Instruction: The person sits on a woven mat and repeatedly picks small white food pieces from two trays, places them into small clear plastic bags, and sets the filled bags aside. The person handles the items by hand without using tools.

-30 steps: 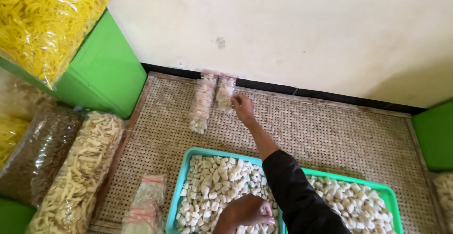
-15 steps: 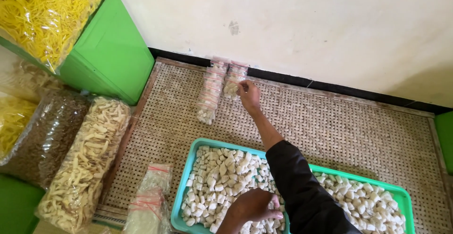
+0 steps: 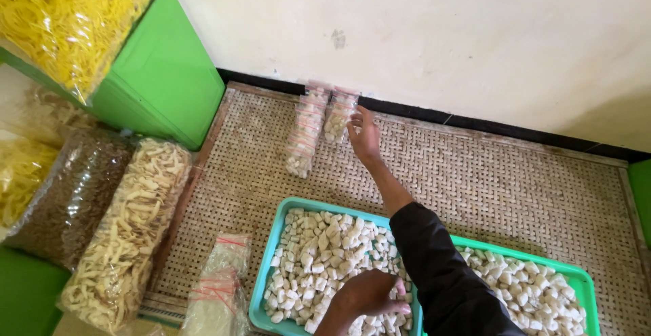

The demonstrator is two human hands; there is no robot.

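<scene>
My right hand (image 3: pixel 364 136) reaches out in a black sleeve over the woven mat (image 3: pixel 488 180), fingers apart. Its fingertips are at the small clear packet of white pieces (image 3: pixel 337 115) lying by the wall. A longer row of such packets (image 3: pixel 304 139) lies just to the left of it. My left hand (image 3: pixel 366 297) rests palm down on the white pieces in the teal tray (image 3: pixel 274 254) at the bottom. Its fingers curl into the pieces, and I cannot see whether they grip any.
A green box (image 3: pixel 163 78) stands at the back left with a bag of yellow noodles (image 3: pixel 68 17) on it. Big bags of pale sticks (image 3: pixel 129 227) and brown bits (image 3: pixel 68 200) lie left. Empty clear bags (image 3: pixel 220 282) lie beside the tray. A white wall (image 3: pixel 441 31) bounds the mat.
My right hand has stayed at the small packet by the wall, its fingers now spread off it. My left hand has barely moved in the tray.
</scene>
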